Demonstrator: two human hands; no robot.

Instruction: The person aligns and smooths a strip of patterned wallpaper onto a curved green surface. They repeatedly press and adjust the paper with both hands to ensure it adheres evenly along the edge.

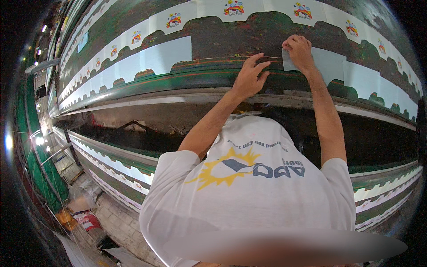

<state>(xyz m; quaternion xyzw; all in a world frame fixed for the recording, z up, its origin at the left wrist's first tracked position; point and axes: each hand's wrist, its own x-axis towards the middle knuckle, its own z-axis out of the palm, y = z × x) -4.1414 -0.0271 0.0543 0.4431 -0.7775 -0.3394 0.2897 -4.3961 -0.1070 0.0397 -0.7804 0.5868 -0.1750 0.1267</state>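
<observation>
My right hand (300,52) reaches over a long dark green table, its fingers curled and pinching the upper left corner of a plain pale-blue cut panel (329,62). That panel looks like thin fabric or paper and has a curved cut-out along its lower edge. To the left, my left hand (251,76) hovers over a bare strip of the table (218,46), fingers spread and holding nothing. A row of similar plain panels (164,55) ends left of this hand. More plain panels (362,80) continue to the right of the pinched one.
Beyond, a row of white panels (262,6) carries colourful cartoon prints. A dark gap with a ledge (147,101) runs along the table's near side. Behind me stands another table with panel rows (115,164). Green cloth (42,155) hangs at far left, near bags (86,220) on the brick floor.
</observation>
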